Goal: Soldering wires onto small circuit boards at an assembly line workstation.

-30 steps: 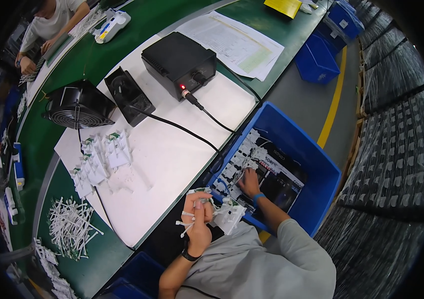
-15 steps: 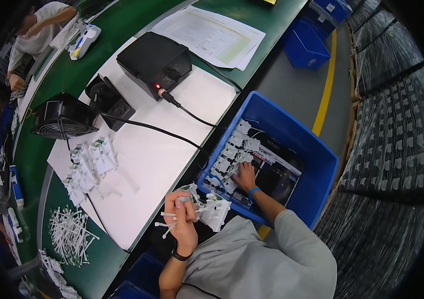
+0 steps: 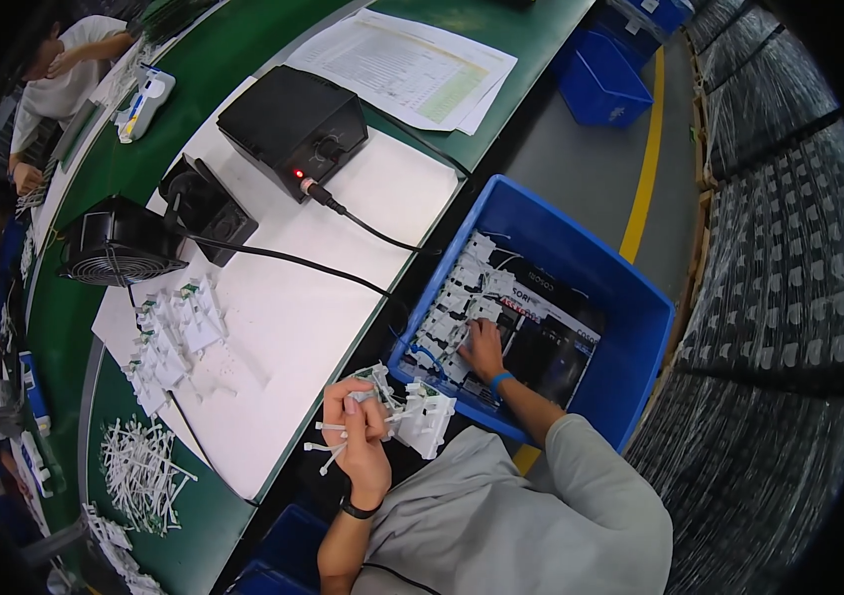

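My left hand [image 3: 359, 436] is closed around white plastic parts [image 3: 424, 416] with bits of green board, held just off the table's near edge. Several white cable ties [image 3: 323, 452] stick out from between its fingers. My right hand [image 3: 483, 349] reaches into the blue bin [image 3: 630, 297] and rests on white plastic parts [image 3: 457, 315] lined up along the bin's left side. Its visible fingers are apart; the fingertips are partly hidden among the parts. Beside that hand lie dark printed boxes [image 3: 553, 359] in the bin.
More white parts [image 3: 176, 332] stand on the white board [image 3: 283, 367], near a black fan [image 3: 120, 243], a tool holder [image 3: 206, 210] and a black control box [image 3: 293, 124] with cables. A cable-tie pile [image 3: 142, 474] lies nearer. Wrapped stacks [image 3: 769, 288] line the right; a co-worker [image 3: 70, 74] sits far left.
The view has shifted slightly, so the table things appear a little farther left. Both hands keep nearly the same places and poses.
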`<state>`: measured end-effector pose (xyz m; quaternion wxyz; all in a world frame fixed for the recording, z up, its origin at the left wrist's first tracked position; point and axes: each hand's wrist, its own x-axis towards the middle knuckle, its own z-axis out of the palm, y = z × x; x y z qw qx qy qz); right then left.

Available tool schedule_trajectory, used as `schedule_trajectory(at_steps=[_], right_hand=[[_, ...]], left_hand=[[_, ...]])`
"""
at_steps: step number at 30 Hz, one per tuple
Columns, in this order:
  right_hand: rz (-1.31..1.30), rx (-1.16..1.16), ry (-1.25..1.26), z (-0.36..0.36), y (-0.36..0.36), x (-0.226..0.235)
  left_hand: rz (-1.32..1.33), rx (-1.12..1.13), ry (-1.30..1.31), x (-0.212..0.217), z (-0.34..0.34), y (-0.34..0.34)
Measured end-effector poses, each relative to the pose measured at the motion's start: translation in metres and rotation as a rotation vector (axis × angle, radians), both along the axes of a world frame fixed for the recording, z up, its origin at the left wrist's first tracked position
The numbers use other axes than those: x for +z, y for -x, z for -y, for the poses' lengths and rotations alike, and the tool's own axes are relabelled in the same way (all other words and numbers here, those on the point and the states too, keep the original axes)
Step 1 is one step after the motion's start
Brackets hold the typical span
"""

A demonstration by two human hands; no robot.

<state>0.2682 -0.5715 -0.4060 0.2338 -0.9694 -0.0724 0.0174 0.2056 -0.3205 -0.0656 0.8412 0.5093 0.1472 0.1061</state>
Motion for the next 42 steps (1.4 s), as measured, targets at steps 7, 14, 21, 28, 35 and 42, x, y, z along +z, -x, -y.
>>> schedule_trajectory(at_steps=[7,14,21,28,35,42], right_hand=[[-0.332,0.176,-0.104,0.014,0.028,0.005],[-0.197,0.224,-0.085,0.017,0.04,-0.005],[-0.241,0.292,-0.086,0.027,0.042,-0.005],[-0.261,0.298,-0.065,0.018,0.025,-0.005],[-0.384,0.247,0.064,0.002,0.025,-0.002],[-0.295,0.254,-0.064,-0.001,0.025,-0.011]], left_hand=[[0.003,0.029,-0.014,0.001,-0.002,0.001],[0.012,-0.006,0.014,0.001,-0.001,-0.001],[0.008,0.042,-0.022,0.001,-0.005,0.0],[0.014,0.025,-0.008,0.002,-0.002,0.001],[0.015,0.039,-0.01,0.001,-0.004,0.003],[0.013,0.024,-0.008,0.003,0.0,-0.001]])
